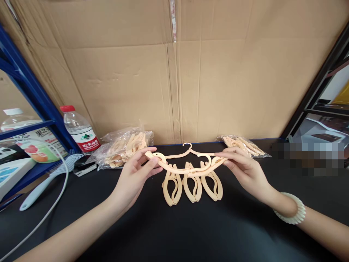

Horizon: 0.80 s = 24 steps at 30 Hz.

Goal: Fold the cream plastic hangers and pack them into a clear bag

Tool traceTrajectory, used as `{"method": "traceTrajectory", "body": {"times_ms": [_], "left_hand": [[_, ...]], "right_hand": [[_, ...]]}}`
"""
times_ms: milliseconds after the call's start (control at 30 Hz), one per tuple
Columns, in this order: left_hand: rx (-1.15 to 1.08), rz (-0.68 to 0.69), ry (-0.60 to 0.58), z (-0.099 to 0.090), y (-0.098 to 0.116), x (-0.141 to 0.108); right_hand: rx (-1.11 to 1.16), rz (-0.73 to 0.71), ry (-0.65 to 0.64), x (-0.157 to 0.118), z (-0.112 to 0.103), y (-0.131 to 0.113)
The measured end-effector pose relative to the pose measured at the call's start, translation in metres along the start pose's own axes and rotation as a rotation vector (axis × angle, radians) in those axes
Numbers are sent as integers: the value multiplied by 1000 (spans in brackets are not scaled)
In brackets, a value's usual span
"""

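A peach-coloured folding clothes hanger (178,170) is stretched out above the table between my two hands. My left hand (139,165) pinches its left end between thumb and fingers. At the other end, the thumb and fingers of my right hand (242,167) close on the right arm. The hanger's hook (207,160) curls up near its middle. Below and behind it lie folded hangers on the black table: a left one (172,194), a middle one (192,191) and a right one (214,187), their tops partly hidden. Farther back rests an unfolded hanger (187,146).
Clear bags of hangers lie at the back left (136,143) and back right (244,143). On the left are a red-capped water bottle (81,129), a hairbrush (51,178), a black-and-clear object (85,165) and a white cable (61,191). A cardboard wall (122,80) stands behind.
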<state>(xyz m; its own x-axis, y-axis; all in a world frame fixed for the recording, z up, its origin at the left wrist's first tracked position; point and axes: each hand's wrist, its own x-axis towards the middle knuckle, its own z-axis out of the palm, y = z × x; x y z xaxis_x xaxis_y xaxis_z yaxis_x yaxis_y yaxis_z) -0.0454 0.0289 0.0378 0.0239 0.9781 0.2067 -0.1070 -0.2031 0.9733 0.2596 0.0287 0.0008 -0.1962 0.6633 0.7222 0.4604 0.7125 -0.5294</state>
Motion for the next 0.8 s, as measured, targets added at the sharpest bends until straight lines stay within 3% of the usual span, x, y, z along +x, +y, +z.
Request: {"method": "traceTrajectory", "body": {"times_ms": [200, 367, 467, 633, 800], "left_hand": [[16, -61, -125, 12, -2, -14], [31, -222, -303, 32, -9, -36], [12, -266, -335, 39, -11, -43], [20, -199, -291, 39, -11, -43], [13, -151, -324, 39, -11, -43]], "right_hand": [[534, 310, -21, -1, 13, -28], [671, 452, -241, -7, 24, -52], [654, 456, -293, -13, 24, -60], [474, 443, -408, -17, 25, -66], [345, 446, -366, -17, 29, -65]]}}
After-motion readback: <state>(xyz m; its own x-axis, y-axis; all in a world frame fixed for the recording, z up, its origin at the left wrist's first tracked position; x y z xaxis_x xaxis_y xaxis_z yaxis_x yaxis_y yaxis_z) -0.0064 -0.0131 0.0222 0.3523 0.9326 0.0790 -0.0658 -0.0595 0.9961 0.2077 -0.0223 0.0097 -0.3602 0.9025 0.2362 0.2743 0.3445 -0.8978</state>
